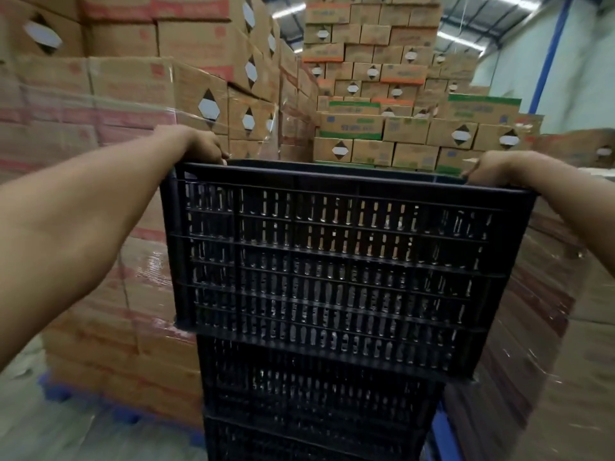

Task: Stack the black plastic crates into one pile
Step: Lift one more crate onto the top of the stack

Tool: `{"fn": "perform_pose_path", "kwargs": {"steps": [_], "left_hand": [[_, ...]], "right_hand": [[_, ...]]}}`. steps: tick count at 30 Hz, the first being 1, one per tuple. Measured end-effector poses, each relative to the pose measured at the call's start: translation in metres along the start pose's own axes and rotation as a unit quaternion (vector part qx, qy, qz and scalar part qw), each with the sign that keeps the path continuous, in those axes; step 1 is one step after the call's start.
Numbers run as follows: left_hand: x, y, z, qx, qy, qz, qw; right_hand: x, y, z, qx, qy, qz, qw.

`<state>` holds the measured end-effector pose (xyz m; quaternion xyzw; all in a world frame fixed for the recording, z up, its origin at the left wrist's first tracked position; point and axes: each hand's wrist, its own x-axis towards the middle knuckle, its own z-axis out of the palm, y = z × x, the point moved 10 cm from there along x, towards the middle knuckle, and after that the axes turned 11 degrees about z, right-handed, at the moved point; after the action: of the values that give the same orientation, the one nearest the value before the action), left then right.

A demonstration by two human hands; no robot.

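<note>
A black slotted plastic crate (336, 271) fills the middle of the head view, held up at chest height. My left hand (203, 144) grips its top rim at the left corner. My right hand (487, 169) grips the top rim at the right corner. Both sets of fingers curl over the edge and are partly hidden inside. Directly below it stands a pile of black crates (316, 404), and the held crate's bottom overlaps the pile's top one; whether they touch I cannot tell.
Shrink-wrapped stacks of cardboard boxes (100, 201) rise close on the left, on a blue pallet (60, 390). More wrapped boxes (545, 311) stand close on the right. Tall carton stacks (376, 94) stand behind. Grey floor shows at the lower left.
</note>
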<state>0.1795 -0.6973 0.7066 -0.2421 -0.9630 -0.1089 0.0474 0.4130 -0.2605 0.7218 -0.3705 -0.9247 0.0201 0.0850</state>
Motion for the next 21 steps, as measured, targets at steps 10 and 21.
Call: {"fn": "perform_pose_path", "kwargs": {"steps": [10, 21], "left_hand": [[0.032, 0.001, 0.004, 0.039, 0.013, 0.022, 0.999], [0.062, 0.001, 0.004, 0.046, 0.042, 0.035, 0.997]], "right_hand": [[0.037, -0.011, 0.007, 0.037, 0.041, 0.006, 0.998], [0.057, -0.020, 0.006, 0.095, 0.054, -0.008, 0.994]]}}
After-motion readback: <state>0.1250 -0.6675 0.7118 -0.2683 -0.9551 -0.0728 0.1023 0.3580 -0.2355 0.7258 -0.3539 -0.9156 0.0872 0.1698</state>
